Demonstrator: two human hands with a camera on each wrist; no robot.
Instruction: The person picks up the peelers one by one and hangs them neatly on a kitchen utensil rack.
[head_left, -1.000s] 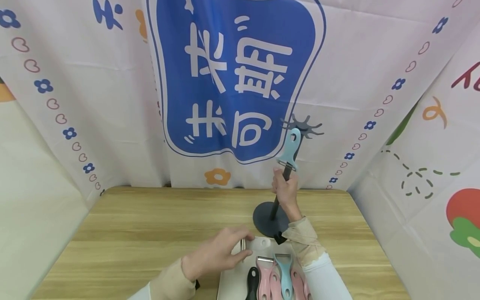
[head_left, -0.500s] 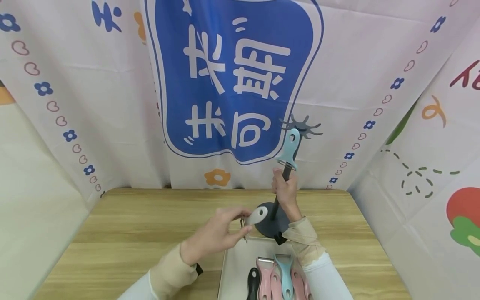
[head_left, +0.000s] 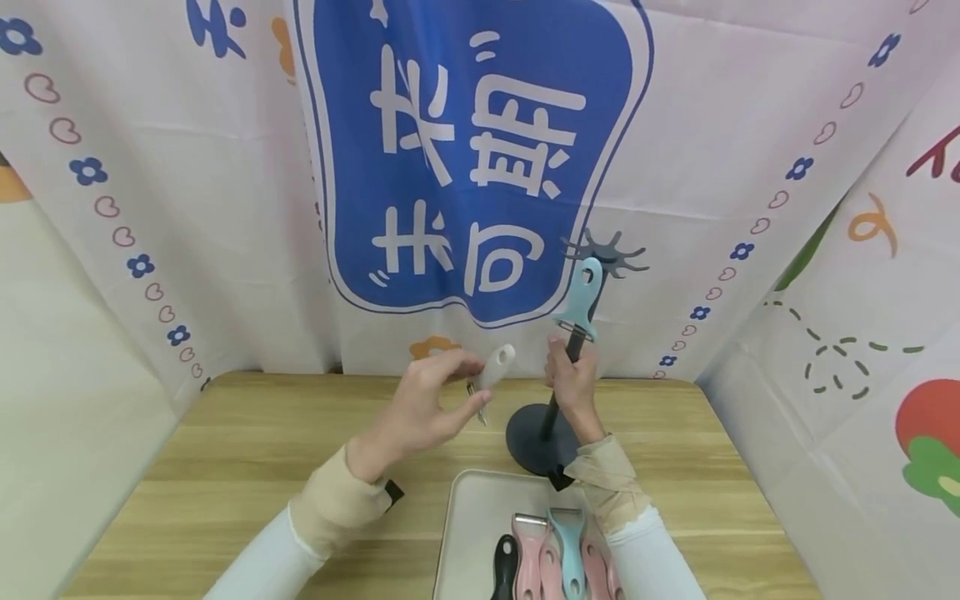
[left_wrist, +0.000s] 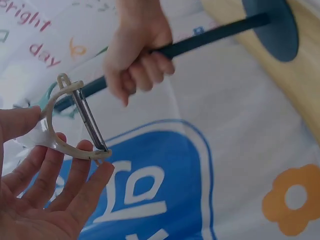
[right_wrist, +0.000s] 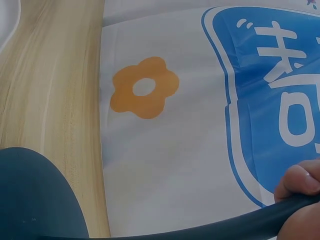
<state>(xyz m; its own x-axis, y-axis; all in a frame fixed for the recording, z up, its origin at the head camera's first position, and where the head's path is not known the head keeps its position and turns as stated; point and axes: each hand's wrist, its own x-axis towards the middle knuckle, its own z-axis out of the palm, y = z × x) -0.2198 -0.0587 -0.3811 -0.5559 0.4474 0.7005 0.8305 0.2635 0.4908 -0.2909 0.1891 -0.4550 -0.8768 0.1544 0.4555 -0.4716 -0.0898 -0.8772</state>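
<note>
My left hand (head_left: 420, 408) pinches a white peeler (head_left: 497, 363) between thumb and fingers, above the table left of the stand. In the left wrist view the Y-shaped frame and metal blade (left_wrist: 89, 119) of that peeler face the camera. My right hand (head_left: 573, 385) grips the pole of a dark stand, whose round base (head_left: 529, 442) is on the table. Spreading hooks (head_left: 611, 252) top the stand. A light blue peeler (head_left: 582, 292) hangs there by its handle hole, blade end down. Only part of the right hand (right_wrist: 302, 192) shows in the right wrist view.
Below the stand, a cream tray (head_left: 480, 508) holds a black-handled tool (head_left: 506, 567), pink peelers (head_left: 530, 550) and a light blue peeler (head_left: 570, 550). A printed cloth (head_left: 262, 208) hangs behind the wooden table (head_left: 300, 433), and more cloth closes both sides.
My left hand has lifted the white peeler out of the tray and raised it, tilting the handle upward. The right hand stays on the pole.
</note>
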